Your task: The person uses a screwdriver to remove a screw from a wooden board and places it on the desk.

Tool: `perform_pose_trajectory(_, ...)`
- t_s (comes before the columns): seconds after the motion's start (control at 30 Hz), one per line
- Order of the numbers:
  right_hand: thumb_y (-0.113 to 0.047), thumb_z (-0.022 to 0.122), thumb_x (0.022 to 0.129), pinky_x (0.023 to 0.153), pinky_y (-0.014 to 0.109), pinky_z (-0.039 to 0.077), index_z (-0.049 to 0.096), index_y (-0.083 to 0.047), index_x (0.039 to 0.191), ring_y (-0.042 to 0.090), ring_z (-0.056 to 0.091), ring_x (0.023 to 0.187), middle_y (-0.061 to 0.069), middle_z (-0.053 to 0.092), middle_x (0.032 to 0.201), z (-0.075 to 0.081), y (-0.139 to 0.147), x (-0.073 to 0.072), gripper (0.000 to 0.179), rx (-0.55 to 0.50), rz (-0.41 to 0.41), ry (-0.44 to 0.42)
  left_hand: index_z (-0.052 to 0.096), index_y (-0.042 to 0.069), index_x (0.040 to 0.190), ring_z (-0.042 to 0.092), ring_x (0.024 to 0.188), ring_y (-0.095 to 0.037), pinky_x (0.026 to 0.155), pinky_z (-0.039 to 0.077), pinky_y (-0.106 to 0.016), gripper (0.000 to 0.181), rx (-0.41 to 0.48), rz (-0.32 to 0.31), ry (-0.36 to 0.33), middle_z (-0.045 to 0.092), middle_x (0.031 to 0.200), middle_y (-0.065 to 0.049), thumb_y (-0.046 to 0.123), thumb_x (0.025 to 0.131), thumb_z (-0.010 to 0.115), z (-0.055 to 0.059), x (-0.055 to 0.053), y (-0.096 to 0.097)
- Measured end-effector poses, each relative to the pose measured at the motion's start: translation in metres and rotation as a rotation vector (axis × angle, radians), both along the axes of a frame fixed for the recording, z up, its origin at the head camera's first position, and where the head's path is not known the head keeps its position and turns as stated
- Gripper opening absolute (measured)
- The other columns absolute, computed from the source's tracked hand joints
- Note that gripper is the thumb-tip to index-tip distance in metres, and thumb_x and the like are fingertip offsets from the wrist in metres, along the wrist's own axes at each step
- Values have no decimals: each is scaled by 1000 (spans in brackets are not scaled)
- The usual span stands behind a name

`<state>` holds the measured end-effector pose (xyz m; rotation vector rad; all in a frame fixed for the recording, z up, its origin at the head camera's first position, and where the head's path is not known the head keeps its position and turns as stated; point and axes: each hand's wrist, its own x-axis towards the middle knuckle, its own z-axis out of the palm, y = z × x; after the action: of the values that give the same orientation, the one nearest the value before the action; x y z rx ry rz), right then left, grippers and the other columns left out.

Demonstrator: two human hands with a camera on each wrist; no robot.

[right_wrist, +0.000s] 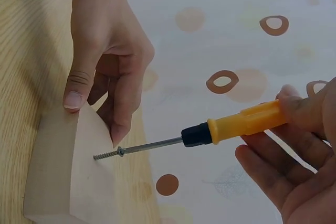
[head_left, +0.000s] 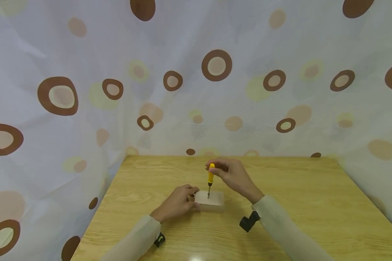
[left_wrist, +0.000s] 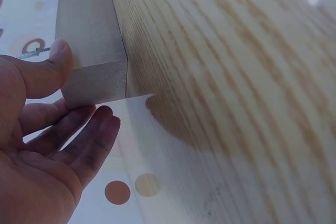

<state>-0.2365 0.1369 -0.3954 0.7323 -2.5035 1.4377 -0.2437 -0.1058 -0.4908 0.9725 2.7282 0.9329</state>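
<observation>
A pale wooden block lies on the table in front of me. My left hand grips its left end, thumb on the near side and fingers around the far side. Out of the block's top stands a screw, its threads mostly exposed in the right wrist view. A screwdriver with a yellow handle and black collar meets the screw's head, shaft nearly in line with it. My right hand holds the handle near its top end between thumb and fingertips. The left wrist view shows the block's end face beside the left fingers.
The wood-grain table extends on both sides of the block. Behind it and at the sides hangs a white sheet with brown and beige spots. A black wrist device sits under the right sleeve, another under the left.
</observation>
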Motion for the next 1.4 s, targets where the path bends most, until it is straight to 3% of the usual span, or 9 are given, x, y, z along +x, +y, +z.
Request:
perform_pose_trajectory(0.13, -35, 75, 95, 75, 35, 57, 76, -23, 116, 14, 70, 85, -6, 74, 102, -5, -1, 1, 24, -28, -49, -29, 62, 0, 138, 67, 106, -19, 84, 56, -27, 53, -9, 9, -6, 65, 129, -10, 26, 95, 77, -1, 0, 0)
perform_pose_trajectory(0.23, -36, 78, 93, 78, 36, 58, 76, -20, 112, 12, 72, 86, -7, 75, 98, -6, 0, 1, 25, -49, -68, -23, 62, 0, 138, 67, 107, -20, 85, 56, -27, 53, -14, 6, -1, 65, 131, -10, 27, 95, 77, -2, -1, 0)
perform_pose_trajectory(0.4, -20, 77, 94, 81, 35, 59, 76, -18, 106, 13, 73, 89, -5, 75, 101, -1, 5, -2, 12, -49, 28, -6, 62, 0, 138, 67, 107, -20, 86, 56, -28, 53, -19, 4, 1, 65, 131, -11, 27, 95, 77, 0, -1, 0)
perform_pose_trajectory(0.53, -19, 75, 96, 80, 33, 59, 73, -18, 105, 14, 71, 90, -4, 73, 99, 1, 6, -4, 9, -21, 68, 9, 62, -1, 138, 67, 107, -20, 86, 57, -29, 54, -20, 15, -7, 65, 131, -11, 26, 95, 77, 2, 0, 0)
perform_pose_trajectory(0.73, -36, 78, 93, 76, 31, 58, 73, -20, 108, 9, 69, 85, -9, 72, 96, -1, 1, 2, 23, 32, -69, 52, 62, 0, 139, 67, 107, -20, 85, 57, -29, 53, -37, 20, 6, 66, 130, -11, 27, 95, 77, 4, 0, 1)
perform_pose_trajectory(0.87, -27, 80, 92, 70, 30, 58, 77, -17, 108, 11, 70, 78, -8, 75, 93, 1, -1, 5, 20, 44, -119, 105, 62, 0, 139, 67, 106, -19, 85, 57, -28, 53, -46, 26, 3, 66, 130, -10, 27, 95, 77, 4, -1, 2)
perform_pose_trajectory(1.0, -13, 76, 94, 76, 29, 60, 78, -14, 110, 12, 72, 85, -5, 76, 100, 5, 0, 3, 16, 66, -36, 128, 63, -1, 138, 68, 107, -21, 85, 57, -29, 53, -38, 28, -4, 66, 131, -12, 24, 94, 79, 4, 1, 1)
perform_pose_trajectory(1.17, -12, 72, 97, 85, 30, 59, 76, -18, 111, 12, 71, 96, -4, 74, 108, 6, 2, -1, 16, 34, 74, 52, 62, -3, 137, 68, 107, -23, 85, 58, -31, 53, -32, 21, 14, 66, 130, -14, 23, 93, 79, 4, 3, 0)
perform_pose_trajectory(1.4, -32, 82, 89, 75, 31, 59, 77, -17, 107, 10, 71, 83, -7, 76, 97, -1, 2, 1, 23, -10, -79, 29, 63, 0, 137, 68, 108, -21, 87, 57, -31, 52, -36, 30, 2, 66, 131, -11, 24, 94, 78, 5, 2, 2)
